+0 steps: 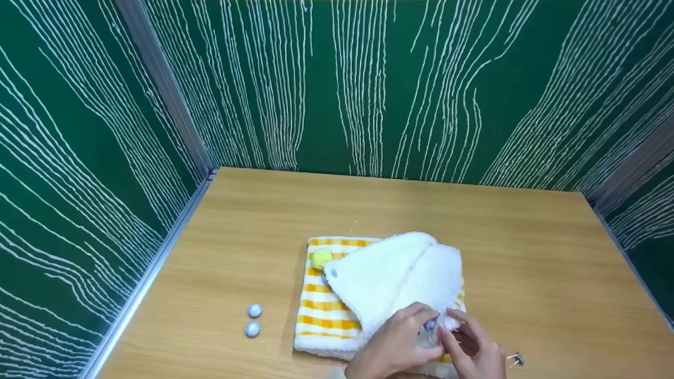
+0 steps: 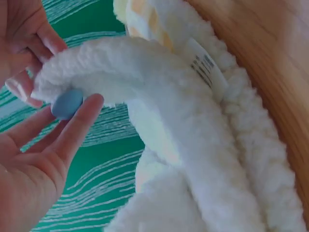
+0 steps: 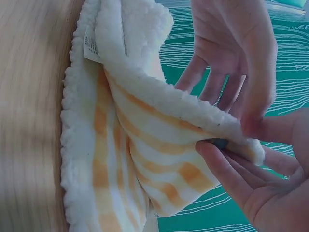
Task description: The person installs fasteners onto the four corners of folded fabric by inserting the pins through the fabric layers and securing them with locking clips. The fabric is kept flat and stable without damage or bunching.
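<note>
A fleece blanket, white on one side and yellow-striped on the other, lies folded with a white flap turned over it. At the flap's right corner, my left hand pinches a small blue-grey round cap against the fleece. My right hand grips that same corner between thumb and fingers. In the right wrist view a bit of blue shows by a fingertip on the striped side. Another blue-grey cap sits on the flap's left corner, close to a yellow pom-pom.
Two blue-grey balls or caps rest on the wooden table left of the blanket. Small metallic pins lie right of my right hand. A white label hangs from the blanket's edge. Green panels with white lines enclose the table.
</note>
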The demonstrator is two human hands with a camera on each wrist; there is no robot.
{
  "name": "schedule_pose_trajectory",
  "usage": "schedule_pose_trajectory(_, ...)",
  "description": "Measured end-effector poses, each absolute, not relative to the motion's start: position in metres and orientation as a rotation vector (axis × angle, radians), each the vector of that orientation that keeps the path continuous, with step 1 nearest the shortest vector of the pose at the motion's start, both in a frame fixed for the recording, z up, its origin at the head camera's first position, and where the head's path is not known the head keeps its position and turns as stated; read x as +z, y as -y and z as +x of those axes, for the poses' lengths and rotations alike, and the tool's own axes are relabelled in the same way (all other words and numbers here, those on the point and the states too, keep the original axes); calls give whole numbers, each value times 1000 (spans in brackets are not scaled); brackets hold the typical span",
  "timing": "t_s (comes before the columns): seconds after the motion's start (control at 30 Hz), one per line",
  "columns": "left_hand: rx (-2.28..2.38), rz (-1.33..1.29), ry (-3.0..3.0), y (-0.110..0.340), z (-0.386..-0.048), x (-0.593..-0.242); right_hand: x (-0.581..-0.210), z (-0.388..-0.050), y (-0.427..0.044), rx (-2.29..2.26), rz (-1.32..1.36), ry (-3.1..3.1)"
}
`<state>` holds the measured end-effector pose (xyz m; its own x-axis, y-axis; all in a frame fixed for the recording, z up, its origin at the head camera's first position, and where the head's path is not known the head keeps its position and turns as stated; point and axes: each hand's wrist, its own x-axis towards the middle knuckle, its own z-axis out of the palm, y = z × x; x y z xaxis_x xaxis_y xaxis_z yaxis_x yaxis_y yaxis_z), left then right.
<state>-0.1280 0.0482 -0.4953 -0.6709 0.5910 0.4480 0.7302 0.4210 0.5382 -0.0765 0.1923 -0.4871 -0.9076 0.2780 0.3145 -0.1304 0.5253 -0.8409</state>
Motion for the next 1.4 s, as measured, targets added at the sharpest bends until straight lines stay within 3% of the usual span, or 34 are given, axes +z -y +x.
schedule_pose_trajectory(0.4, -1223, -851, 2448, -42, -140, -493, -484, -75, -194, 1454, -107, 2378)
schedule_pose_trajectory(0.73, -1444, -554, 2431, -8, -162, -482, -490, -72, -203, 1362, -135, 2443)
schedule_pose_trajectory(1.0, -1620, -402, 2420, 20, -171, -477, -485, -72, -207, 1388, -309, 2567)
schedule_pose_trajectory(1.4, -1417, -251, 2440, 48, -196, -496, -486, -70, -218, 1314, -331, 2613)
